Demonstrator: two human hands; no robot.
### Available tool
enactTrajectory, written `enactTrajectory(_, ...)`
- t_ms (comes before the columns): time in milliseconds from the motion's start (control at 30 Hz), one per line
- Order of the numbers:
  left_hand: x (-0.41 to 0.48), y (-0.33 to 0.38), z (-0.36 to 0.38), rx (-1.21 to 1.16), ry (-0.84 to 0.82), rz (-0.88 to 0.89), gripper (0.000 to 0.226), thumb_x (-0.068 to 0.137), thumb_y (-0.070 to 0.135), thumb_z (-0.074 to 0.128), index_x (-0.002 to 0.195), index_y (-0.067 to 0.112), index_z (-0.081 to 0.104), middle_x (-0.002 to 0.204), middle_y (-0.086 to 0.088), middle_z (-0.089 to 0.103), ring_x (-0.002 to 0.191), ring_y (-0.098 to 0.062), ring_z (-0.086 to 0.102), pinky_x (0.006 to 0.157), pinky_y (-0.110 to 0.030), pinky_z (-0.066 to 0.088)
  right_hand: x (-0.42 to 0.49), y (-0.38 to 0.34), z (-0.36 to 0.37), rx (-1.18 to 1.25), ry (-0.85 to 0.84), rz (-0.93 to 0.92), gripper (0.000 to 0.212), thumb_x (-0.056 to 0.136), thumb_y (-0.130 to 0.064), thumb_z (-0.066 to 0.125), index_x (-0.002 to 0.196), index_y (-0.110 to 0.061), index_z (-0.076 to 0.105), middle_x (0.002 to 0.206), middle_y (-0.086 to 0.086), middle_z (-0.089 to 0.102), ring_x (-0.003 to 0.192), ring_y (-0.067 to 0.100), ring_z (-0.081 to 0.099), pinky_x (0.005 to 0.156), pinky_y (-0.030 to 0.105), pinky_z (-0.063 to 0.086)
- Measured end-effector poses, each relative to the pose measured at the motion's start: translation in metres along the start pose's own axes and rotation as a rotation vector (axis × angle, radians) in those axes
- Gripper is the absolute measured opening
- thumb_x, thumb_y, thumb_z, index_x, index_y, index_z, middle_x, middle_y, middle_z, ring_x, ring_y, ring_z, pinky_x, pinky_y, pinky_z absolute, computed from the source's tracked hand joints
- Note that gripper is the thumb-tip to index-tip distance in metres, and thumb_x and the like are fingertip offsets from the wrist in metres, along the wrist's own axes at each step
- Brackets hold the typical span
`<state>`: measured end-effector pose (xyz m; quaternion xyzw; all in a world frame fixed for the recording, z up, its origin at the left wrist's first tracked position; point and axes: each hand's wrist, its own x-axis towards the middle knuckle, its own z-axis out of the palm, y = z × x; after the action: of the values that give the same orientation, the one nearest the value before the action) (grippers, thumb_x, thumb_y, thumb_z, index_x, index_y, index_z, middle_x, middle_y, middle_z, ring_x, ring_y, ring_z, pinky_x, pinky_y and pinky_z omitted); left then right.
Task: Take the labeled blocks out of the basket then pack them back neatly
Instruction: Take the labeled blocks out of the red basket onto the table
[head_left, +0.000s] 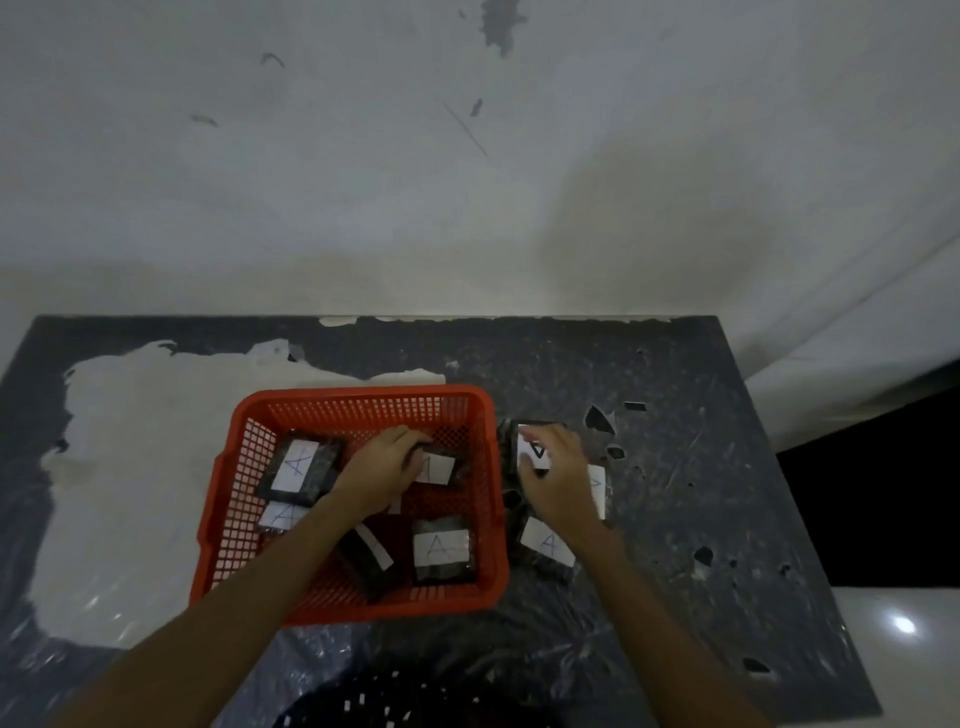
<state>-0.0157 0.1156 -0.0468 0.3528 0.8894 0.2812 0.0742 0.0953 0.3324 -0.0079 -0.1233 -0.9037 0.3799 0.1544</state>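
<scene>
A red mesh basket (291, 415) stands mid-table. Inside lie several dark wrapped blocks with white paper labels: one marked A at the back left (301, 465), one at the front right (443, 548), one on its side at the front (366, 556). My left hand (379, 467) reaches into the basket and grips a labeled block (439, 467) near the right wall. Just outside the basket's right side, my right hand (553, 478) holds another labeled block (530, 447) above a small pile, where a block marked A (548, 543) lies on the table.
The dark table (675, 519) has a torn plastic cover and a large pale patch (140, 467) at the left. A wall rises directly behind. A black perforated object (395, 706) sits at the near edge. The table's right edge drops to a dark gap.
</scene>
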Motion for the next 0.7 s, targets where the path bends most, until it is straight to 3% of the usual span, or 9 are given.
enactTrajectory(100,0.002,0.007,-0.005,-0.244,0.053,-0.080,0.039,0.090,0.034,0.032,0.110,0.013,0.058,0.104,-0.004,0.062,0.095,-0.011,0.055,0.086,-0.026,0.044,0.016,-0.020,0.020,0.019,-0.340,-0.075,0.051,0.083,-0.018,0.064,0.131,-0.015,0.048,0.129,0.006,0.053,0.120,0.018,0.041,0.103,0.034,0.034)
enactTrajectory(167,0.002,0.020,-0.012,-0.356,0.119,-0.125,0.036,0.090,0.033,0.033,0.110,0.016,0.058,0.101,0.004,0.062,0.093,0.002,0.054,0.085,-0.012,0.041,0.027,-0.026,0.028,0.012,-0.481,-0.036,0.054,0.086,-0.024,0.063,0.136,-0.018,0.043,0.137,0.006,0.049,0.126,0.018,0.041,0.108,0.037,0.033)
enactTrajectory(267,0.003,0.030,-0.021,-0.445,0.130,-0.143,0.028,0.090,0.033,0.037,0.110,0.024,0.055,0.100,0.014,0.059,0.096,0.007,0.054,0.082,-0.005,0.039,0.046,-0.028,0.021,0.152,-0.524,0.096,0.040,0.087,-0.021,0.065,0.125,-0.021,0.056,0.118,0.001,0.060,0.109,0.014,0.055,0.097,0.036,0.046)
enactTrajectory(400,-0.001,0.039,-0.029,-0.498,0.079,-0.203,0.025,0.094,0.018,0.048,0.118,0.022,0.051,0.105,0.014,0.057,0.099,0.015,0.051,0.082,-0.002,0.038,0.063,-0.023,-0.001,0.234,-0.672,0.146,0.028,0.089,-0.016,0.063,0.117,-0.019,0.063,0.114,-0.006,0.060,0.106,0.009,0.056,0.094,0.027,0.045)
enactTrajectory(467,-0.001,0.039,-0.037,-0.543,0.046,-0.292,0.032,0.094,0.014,0.047,0.126,0.019,0.048,0.106,0.016,0.056,0.097,0.013,0.053,0.079,-0.006,0.043,0.069,-0.013,-0.009,0.302,-0.497,0.205,0.027,0.090,-0.009,0.059,0.117,-0.012,0.062,0.111,-0.002,0.060,0.103,0.012,0.057,0.090,0.026,0.049)
enactTrajectory(567,-0.015,0.020,-0.049,-0.462,0.046,-0.481,0.028,0.092,0.015,0.051,0.120,0.016,0.053,0.112,0.002,0.058,0.099,-0.006,0.055,0.084,-0.021,0.045,0.081,0.020,-0.015,0.402,-0.047,0.520,0.030,0.092,-0.008,0.057,0.122,-0.006,0.058,0.112,0.005,0.060,0.100,0.019,0.059,0.075,0.020,0.051)
enactTrajectory(633,-0.037,0.006,-0.047,-0.305,0.003,-0.635,0.022,0.089,0.017,0.056,0.110,0.012,0.058,0.111,-0.007,0.062,0.094,-0.015,0.056,0.080,-0.029,0.048,0.086,0.047,-0.013,0.415,0.191,0.759,0.031,0.091,-0.010,0.060,0.120,-0.002,0.058,0.119,0.014,0.062,0.101,0.023,0.059,0.080,0.024,0.048)
enactTrajectory(700,-0.064,0.001,-0.040,-0.186,-0.047,-0.769,0.026,0.085,0.024,0.061,0.105,0.007,0.059,0.103,-0.013,0.063,0.088,-0.021,0.058,0.072,-0.029,0.048,0.083,0.076,-0.006,0.344,0.244,0.926,0.030,0.090,-0.013,0.062,0.117,0.000,0.061,0.121,0.019,0.061,0.105,0.030,0.059,0.087,0.031,0.047)
